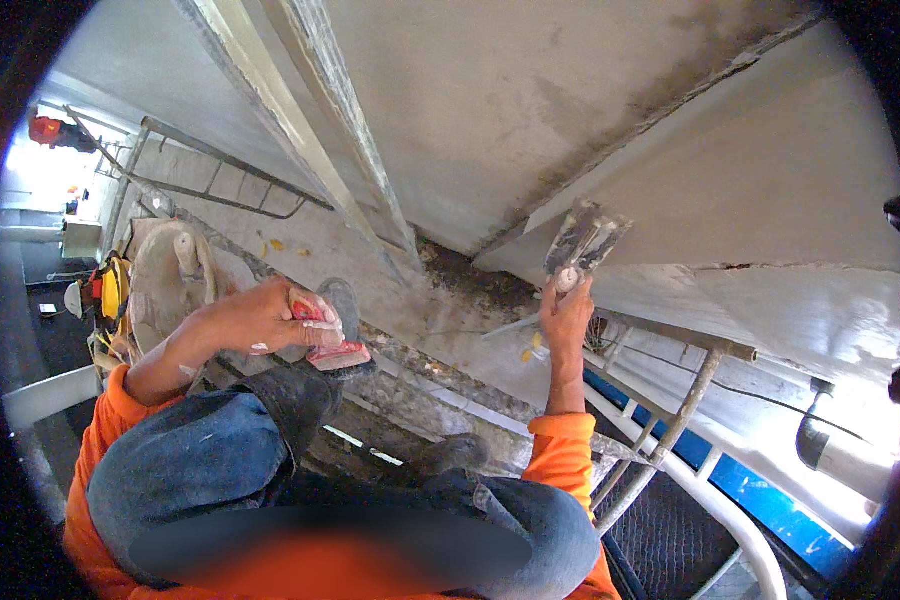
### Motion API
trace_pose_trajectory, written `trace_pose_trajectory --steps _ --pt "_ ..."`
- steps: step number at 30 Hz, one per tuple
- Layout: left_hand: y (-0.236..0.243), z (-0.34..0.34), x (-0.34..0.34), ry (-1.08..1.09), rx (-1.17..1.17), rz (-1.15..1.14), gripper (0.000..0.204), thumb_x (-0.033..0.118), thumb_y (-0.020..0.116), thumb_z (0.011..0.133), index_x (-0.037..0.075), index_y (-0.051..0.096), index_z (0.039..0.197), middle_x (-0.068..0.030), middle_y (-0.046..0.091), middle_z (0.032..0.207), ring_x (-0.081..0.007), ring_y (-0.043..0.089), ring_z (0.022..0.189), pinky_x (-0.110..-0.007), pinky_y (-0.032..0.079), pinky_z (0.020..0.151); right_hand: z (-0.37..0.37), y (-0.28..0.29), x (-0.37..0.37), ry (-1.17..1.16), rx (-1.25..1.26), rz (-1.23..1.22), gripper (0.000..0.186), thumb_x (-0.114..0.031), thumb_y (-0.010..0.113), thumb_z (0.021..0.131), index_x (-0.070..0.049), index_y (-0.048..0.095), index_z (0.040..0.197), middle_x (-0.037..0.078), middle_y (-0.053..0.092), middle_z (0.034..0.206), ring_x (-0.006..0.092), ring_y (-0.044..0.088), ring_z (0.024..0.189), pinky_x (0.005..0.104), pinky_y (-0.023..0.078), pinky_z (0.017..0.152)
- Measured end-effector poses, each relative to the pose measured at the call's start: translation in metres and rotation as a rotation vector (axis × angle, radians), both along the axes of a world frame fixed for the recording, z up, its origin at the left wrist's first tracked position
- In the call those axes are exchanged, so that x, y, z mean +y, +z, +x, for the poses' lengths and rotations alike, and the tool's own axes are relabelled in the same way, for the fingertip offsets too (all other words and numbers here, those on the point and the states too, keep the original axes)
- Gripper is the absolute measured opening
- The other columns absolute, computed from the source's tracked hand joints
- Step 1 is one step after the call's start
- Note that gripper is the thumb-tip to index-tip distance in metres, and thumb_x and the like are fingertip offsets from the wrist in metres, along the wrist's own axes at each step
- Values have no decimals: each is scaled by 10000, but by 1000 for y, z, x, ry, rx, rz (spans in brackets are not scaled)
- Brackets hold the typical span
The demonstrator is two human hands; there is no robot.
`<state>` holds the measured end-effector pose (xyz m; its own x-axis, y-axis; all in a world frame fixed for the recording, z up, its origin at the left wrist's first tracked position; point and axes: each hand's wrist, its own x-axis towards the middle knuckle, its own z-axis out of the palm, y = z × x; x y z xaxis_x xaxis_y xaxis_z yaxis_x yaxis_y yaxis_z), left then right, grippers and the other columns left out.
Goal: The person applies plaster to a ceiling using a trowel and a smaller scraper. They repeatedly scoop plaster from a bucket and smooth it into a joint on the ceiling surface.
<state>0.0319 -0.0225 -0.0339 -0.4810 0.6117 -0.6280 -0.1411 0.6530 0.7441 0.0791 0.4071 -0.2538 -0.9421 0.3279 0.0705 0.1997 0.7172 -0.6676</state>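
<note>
My left hand [265, 318] grips a plaster float with a red handle [322, 333], held over my raised left knee in blue jeans [210, 440]. Out to the right, my right hand [567, 318] is closed on the white handle of a steel trowel [582, 240], whose blade lies flat against the grey plastered wall [730, 190]. Both sleeves are orange. My dark boots [450, 455] stand on a scaffold plank.
A bucket caked with plaster [170, 280] sits to the left behind my left hand. Metal scaffold tubes [670, 430] run below right, a ladder-like frame [220, 185] at upper left. A dark gap [470, 275] shows where the walls meet.
</note>
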Motion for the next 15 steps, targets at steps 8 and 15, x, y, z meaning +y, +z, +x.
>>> trace_pose_trajectory --steps 8,15 --pt "-2 2 -7 -25 58 -97 354 341 705 1004 21 761 1146 -133 789 1062 -182 708 916 -342 551 872 51 -79 9 -46 -207 46 488 -166 720 931 44 476 1298 322 669 1038 524 657 959 570 528 827" --pt "-5 -1 -2 18 24 -112 321 309 714 1000 27 767 1146 -108 795 1062 -154 701 930 -333 544 893 25 19 3 -43 101 55 448 -179 734 935 8 539 1292 237 697 1048 478 676 965 533 530 836"
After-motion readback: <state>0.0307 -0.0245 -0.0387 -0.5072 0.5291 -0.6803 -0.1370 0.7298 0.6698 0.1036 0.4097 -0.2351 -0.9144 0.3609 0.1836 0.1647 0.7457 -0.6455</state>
